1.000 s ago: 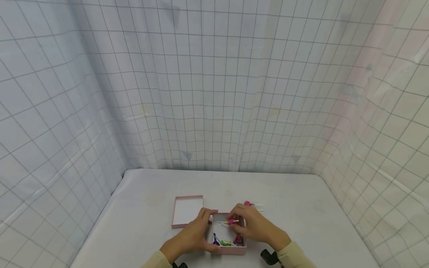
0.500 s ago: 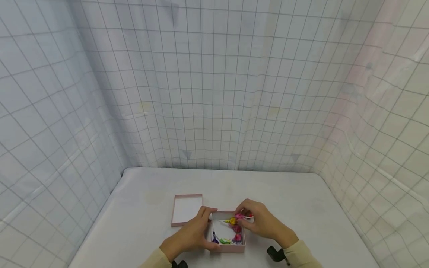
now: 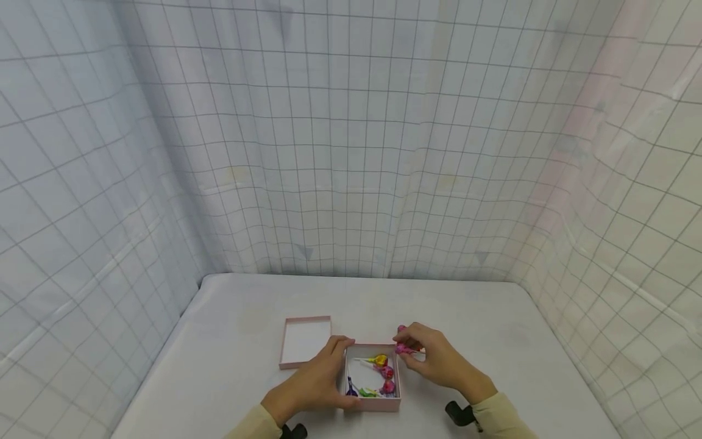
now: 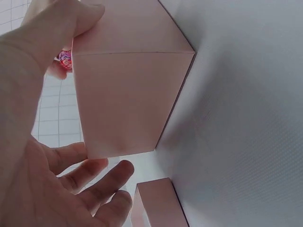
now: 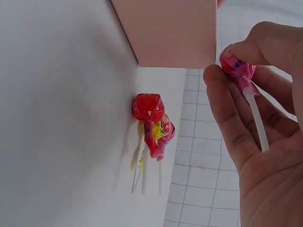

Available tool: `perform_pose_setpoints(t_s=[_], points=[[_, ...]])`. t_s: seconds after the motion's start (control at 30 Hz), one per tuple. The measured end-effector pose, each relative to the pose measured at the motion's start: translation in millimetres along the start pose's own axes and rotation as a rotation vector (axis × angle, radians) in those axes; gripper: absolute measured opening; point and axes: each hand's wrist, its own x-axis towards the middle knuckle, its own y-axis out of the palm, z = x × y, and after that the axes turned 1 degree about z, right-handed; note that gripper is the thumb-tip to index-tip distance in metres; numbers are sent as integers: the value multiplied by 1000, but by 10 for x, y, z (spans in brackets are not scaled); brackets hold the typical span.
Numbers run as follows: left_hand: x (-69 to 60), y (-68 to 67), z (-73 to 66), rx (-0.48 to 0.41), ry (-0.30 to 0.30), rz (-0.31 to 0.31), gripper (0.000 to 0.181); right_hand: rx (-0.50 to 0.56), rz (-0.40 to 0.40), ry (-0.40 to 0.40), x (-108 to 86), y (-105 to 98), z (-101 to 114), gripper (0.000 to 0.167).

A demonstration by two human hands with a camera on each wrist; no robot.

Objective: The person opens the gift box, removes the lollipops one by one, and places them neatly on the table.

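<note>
A pink box (image 3: 378, 405) stands uncovered, with several wrapped lollipops inside: yellow (image 3: 380, 360), pink (image 3: 387, 372), green and purple. My left hand (image 3: 315, 384) grips it along its left side, thumb at the front wall and fingertips at the far corner. Just past the right rim, my right hand (image 3: 444, 363) pinches a pink-wrapped lollipop (image 5: 239, 71) by its head between thumb and finger, white stick hanging toward the palm. Below that hand in the right wrist view, red (image 5: 149, 108) and pink-and-yellow lollipops lie bunched on the table.
The shallow pink lid (image 3: 305, 342) lies inside-up behind the left hand. A white cloth covers the table (image 3: 247, 317). Grid-patterned curtains (image 3: 351, 152) enclose the back and both sides.
My right hand has moved from over the box to beyond its right rim and now pinches a pink lollipop there. The yellow and pink lollipops inside show more fully. My left hand stays put.
</note>
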Motion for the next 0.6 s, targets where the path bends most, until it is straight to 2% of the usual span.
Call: perform_pose_setpoints(t_s=[0.37, 0.6], points=[[25, -14, -4, -54, -33, 27, 121, 18, -1, 32, -81, 13, -134, 24], [18, 18, 22, -58, -31, 21, 121, -3, 44, 45, -118, 12, -190, 25]])
